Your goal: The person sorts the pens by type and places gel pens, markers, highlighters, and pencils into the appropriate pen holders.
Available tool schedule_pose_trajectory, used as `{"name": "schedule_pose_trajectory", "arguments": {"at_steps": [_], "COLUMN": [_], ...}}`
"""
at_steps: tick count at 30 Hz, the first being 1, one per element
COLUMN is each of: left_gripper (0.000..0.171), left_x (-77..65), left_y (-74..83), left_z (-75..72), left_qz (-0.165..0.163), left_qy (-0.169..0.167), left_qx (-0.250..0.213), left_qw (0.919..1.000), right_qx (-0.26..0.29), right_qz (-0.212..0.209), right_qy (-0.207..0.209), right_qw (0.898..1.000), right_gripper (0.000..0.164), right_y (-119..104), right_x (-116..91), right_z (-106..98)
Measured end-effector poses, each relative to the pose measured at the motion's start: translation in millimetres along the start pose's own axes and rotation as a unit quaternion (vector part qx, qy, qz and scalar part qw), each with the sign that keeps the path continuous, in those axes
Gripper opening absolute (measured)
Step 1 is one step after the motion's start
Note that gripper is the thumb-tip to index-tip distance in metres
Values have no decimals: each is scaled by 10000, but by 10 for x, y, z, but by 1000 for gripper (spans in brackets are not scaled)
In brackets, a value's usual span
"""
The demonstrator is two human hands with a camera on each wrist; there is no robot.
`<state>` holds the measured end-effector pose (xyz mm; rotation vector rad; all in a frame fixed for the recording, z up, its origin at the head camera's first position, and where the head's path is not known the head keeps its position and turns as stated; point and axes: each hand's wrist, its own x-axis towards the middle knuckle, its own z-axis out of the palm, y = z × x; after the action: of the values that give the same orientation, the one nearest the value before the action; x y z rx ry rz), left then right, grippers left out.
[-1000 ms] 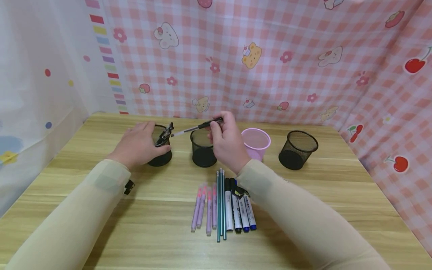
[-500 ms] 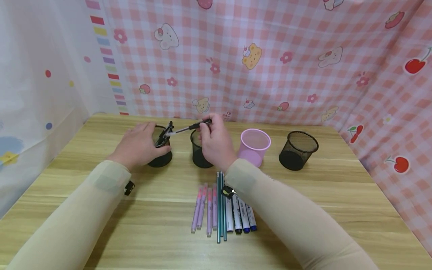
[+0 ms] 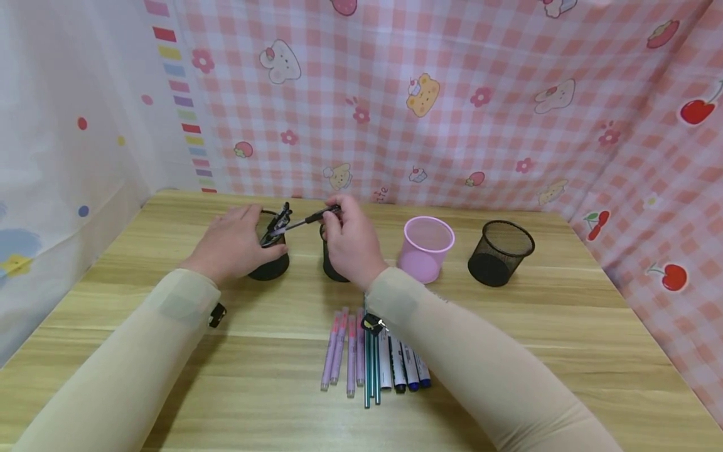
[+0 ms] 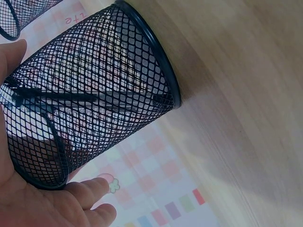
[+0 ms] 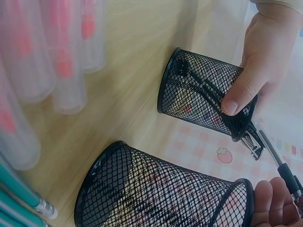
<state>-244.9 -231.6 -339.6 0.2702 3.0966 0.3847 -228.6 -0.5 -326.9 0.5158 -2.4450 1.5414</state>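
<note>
My left hand (image 3: 234,245) grips the leftmost black mesh pen cup (image 3: 270,269) near its rim, and the cup stands upright on the table. Several black pens (image 3: 280,218) lean inside it, also visible through the mesh in the left wrist view. Between thumb and fingers, my right hand (image 3: 354,242) pinches a clear-barrelled pen (image 5: 272,144) with a black grip. That pen slants down to the left, its lower end at the cup's mouth. A second black mesh cup (image 3: 334,267) stands behind the right hand, partly hidden by it.
A pink mesh cup (image 3: 423,257) and another black mesh cup (image 3: 497,254) stand to the right. Nearer the front lie light purple highlighters (image 3: 351,358), teal pencils (image 3: 371,370) and white markers (image 3: 398,364), partly covered by my right sleeve. A patterned curtain (image 3: 361,113) hangs behind the table.
My right hand has moved left with the pen, bringing the pen's lower end to the mouth of the leftmost cup. My left hand has stayed on that cup.
</note>
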Motion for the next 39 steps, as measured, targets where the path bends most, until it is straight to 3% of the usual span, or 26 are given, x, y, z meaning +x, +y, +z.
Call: {"name": "schedule_pose_trajectory", "arguments": {"at_steps": [12, 22, 39], "left_gripper": [112, 111, 112], "left_x": [4, -10, -21], "left_y": [-7, -4, 9], "left_z": [9, 14, -5], "left_qz": [-49, -83, -15], "left_qy": [17, 9, 17], "left_qx": [-23, -7, -100], "left_qw": [10000, 10000, 9999], "right_qx": [-729, -1299, -1245], "right_qz": [50, -468, -430], "right_qy": [-74, -163, -170], "right_qw": [9973, 9903, 9911], "right_gripper": [33, 35, 29], "right_y": [-56, -56, -64], "right_x": [6, 22, -11], "right_z": [58, 105, 104]}}
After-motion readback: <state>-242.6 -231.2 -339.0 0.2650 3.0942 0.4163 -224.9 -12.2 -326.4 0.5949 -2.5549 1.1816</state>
